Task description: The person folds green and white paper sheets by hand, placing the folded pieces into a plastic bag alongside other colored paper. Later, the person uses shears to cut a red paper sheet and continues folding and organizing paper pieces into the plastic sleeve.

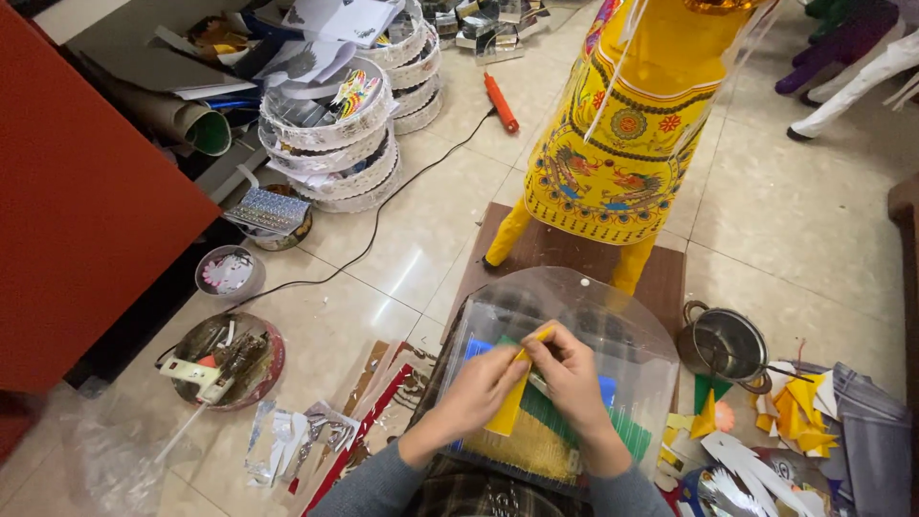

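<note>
Near the bottom centre of the view, over a clear plastic folder (627,335) resting on the lap, both hands work one yellow paper strip (507,407). The left hand (479,388) is closed on the strip's lower half, thumb and fingers pinching it; the right hand (567,375) pinches the upper end, where a narrow tip pokes out toward the far side. The strip stands tilted, its broad end low and to the left. By the look of it, this is a folding or creasing step, and the next move would call for a steady pinch from one hand while the other slides along the edge.

Room is tight. Just to the right lie yellow and green paper scraps (795,412) and a steel pot (725,345). Just beyond the folder stands a yellow robed figure (622,144) on a brown board (555,251). To the left, a round tin of tools (230,359) and a black cable (383,220) crossing the tile floor (814,220) leave only the lap as working space.
</note>
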